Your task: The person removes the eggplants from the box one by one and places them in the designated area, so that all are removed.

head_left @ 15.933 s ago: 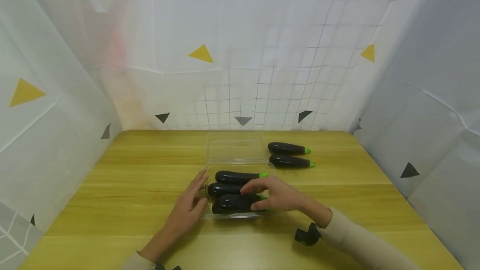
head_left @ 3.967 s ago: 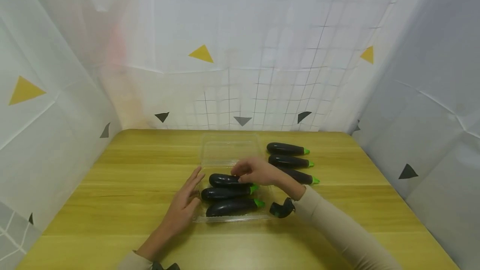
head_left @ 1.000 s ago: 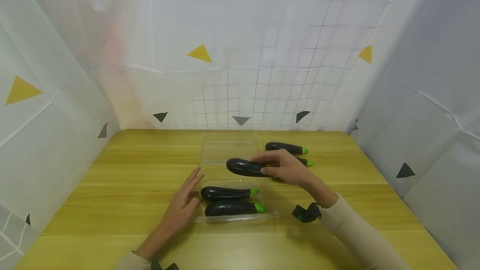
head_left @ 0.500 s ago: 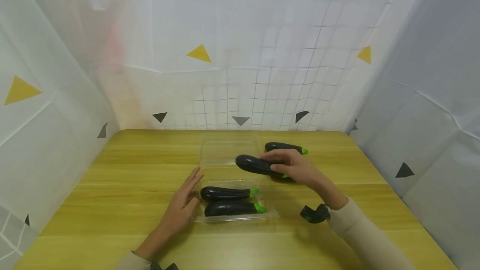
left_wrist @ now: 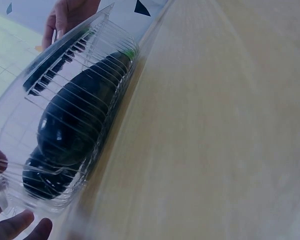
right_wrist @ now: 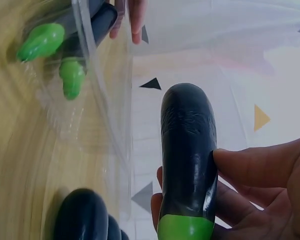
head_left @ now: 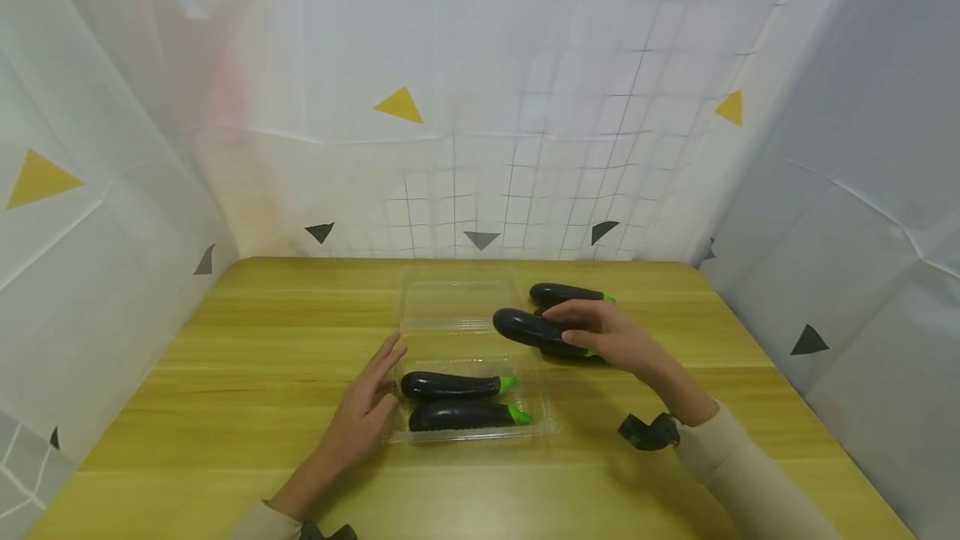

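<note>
A clear hinged plastic container (head_left: 540, 432) lies with its lid folded back. Inside are two dark eggplants with green tips, a rear eggplant (head_left: 450, 386) and a front eggplant (head_left: 461, 416). My left hand (head_left: 360, 417) rests at the container's left end, fingers fairly straight along its wall; its fingertips (left_wrist: 17, 225) show beside the corner in the left wrist view. Between thumb and fingers, my right hand (head_left: 603, 333) pinches another eggplant (right_wrist: 187, 145) near its green end, raised over the table right of the container.
Beyond the right hand, an eggplant (head_left: 562, 294) lies on the wooden table (head_left: 262, 373); more dark eggplant shows partly hidden behind and below the held one. The lid (head_left: 457, 298) lies flat behind the container. White sheeting (head_left: 360, 32) encloses the back and sides.
My right hand has lifted the rearmost eggplant out of the container and carried it right, towards those on the table. Three eggplants in the container have become two. The left hand stays put.
</note>
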`<state>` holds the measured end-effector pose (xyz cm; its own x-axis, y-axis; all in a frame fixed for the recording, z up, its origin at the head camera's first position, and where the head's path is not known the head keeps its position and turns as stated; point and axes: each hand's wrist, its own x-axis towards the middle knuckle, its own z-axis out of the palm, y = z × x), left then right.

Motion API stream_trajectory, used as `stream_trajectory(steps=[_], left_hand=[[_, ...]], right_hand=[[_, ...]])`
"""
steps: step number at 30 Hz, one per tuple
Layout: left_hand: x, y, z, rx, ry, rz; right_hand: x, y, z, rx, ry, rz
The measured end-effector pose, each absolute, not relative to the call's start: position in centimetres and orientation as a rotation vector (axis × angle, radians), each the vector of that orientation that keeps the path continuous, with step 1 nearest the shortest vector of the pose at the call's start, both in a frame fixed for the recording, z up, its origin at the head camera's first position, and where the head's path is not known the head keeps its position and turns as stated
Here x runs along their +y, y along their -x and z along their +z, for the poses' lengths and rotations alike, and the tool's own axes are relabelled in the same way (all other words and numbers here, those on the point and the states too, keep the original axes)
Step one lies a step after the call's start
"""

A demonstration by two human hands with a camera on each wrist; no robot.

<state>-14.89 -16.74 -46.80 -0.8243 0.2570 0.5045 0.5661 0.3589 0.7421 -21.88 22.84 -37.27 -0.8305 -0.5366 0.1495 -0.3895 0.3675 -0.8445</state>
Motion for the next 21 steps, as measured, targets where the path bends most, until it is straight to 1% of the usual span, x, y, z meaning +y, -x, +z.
stream_trajectory(steps=[12, 21], left_hand=[[-16.6, 15.0, -47.0, -2.317, 0.729, -1.459], [-16.7, 14.8, -46.8, -2.319, 0.723, -1.445]], right_hand=[[25.7, 21.3, -38.0, 2.547, 0.754, -1.436], [26.9, 21.2, -38.6, 2.552, 0.706, -1.449]])
